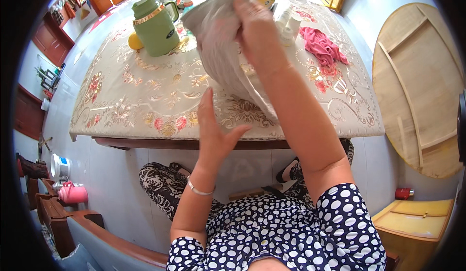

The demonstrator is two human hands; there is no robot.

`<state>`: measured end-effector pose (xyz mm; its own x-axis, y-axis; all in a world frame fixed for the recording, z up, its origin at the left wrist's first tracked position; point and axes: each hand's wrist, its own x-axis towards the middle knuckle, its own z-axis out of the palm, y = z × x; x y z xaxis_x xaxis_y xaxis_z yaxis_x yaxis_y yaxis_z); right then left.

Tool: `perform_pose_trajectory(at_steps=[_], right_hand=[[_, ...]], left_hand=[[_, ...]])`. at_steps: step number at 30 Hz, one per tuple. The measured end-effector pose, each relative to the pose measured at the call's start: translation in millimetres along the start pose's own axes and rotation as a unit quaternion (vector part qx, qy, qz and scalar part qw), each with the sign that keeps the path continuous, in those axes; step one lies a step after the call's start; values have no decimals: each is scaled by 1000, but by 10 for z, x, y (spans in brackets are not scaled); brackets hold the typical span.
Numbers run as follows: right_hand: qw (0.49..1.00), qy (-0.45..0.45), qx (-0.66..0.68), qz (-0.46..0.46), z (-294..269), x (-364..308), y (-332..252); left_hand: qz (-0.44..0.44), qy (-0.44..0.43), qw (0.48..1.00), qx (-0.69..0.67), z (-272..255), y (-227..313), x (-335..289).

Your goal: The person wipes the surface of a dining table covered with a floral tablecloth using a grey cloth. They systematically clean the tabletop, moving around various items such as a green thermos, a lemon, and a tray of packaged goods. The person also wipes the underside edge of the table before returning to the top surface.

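A floral tablecloth (145, 98) covers the counter (179, 143), bearing a green jug (156, 30); just left of it, a yellow object (135, 41); well right of it, white bottles (290, 28) and a crumpled pink cloth (323, 46).

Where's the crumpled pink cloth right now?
In the head view, the pink cloth is on the right side of the flowered tablecloth, just right of the white containers.

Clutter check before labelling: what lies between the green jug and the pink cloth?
Head view, left to right: a blurred, pale grey cloth-like item, the person's right hand holding it, then white containers.
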<state>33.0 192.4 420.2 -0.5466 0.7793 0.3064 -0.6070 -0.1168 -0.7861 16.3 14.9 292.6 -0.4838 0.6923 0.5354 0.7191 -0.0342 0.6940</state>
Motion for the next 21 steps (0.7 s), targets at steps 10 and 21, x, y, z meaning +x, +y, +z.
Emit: perform_pose_trajectory(at_steps=[10, 21], right_hand=[[988, 94, 47, -112, -1229, -172, -656], [863, 210, -457, 51, -2863, -1447, -536]], left_hand=[[183, 82, 956, 212, -87, -111, 588], [175, -66, 966, 176, -113, 5, -139]])
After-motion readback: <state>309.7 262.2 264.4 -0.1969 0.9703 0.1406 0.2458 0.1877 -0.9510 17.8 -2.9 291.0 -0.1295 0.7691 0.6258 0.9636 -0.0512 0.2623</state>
